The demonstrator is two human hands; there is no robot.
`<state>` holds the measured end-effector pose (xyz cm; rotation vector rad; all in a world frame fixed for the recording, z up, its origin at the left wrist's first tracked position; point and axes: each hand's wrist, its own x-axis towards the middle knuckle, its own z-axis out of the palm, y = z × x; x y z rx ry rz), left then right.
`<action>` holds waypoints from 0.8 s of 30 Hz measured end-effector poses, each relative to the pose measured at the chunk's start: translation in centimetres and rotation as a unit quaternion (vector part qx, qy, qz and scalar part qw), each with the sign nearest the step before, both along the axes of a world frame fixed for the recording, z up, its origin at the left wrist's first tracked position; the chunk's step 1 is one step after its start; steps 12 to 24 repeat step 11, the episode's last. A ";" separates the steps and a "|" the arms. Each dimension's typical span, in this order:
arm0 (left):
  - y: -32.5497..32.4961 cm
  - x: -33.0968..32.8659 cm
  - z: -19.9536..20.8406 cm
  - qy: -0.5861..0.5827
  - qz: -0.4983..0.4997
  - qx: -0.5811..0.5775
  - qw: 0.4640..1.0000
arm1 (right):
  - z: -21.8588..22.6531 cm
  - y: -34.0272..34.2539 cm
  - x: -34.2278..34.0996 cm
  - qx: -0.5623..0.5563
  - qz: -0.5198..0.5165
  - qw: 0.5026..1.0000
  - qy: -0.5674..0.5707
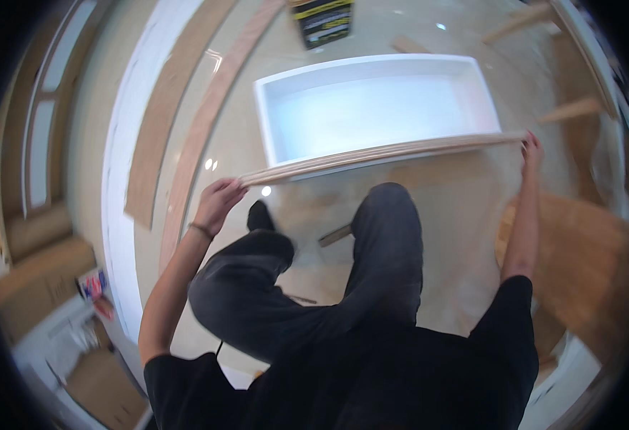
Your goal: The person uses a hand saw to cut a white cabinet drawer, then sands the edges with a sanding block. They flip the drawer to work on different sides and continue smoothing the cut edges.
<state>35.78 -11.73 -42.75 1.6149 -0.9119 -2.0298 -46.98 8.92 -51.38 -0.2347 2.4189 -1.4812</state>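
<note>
A long, thin strip of light wood [386, 152] stretches across in front of me, gripped at both ends. My left hand [222, 198] has its fingers closed round the left end. At the far right end, my right hand [531, 152] pinches the strip. The wood runs along the near side of a white, open rectangular box [266, 122] and hides part of that edge. Whether the strip touches the box, I cannot tell.
Long wooden boards [158, 136] and a white panel [122, 107] lie to the left. A black and yellow container [322, 25] stands beyond the box. A round-edged wooden piece [579, 265] is on the right. Near my knee lies a small tool-like object [335, 235].
</note>
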 end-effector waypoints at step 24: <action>-1.3 -4.6 0.0 -0.090 -0.088 -0.094 0.988 | 0.2 1.0 2.2 -0.204 -0.038 0.966 -0.153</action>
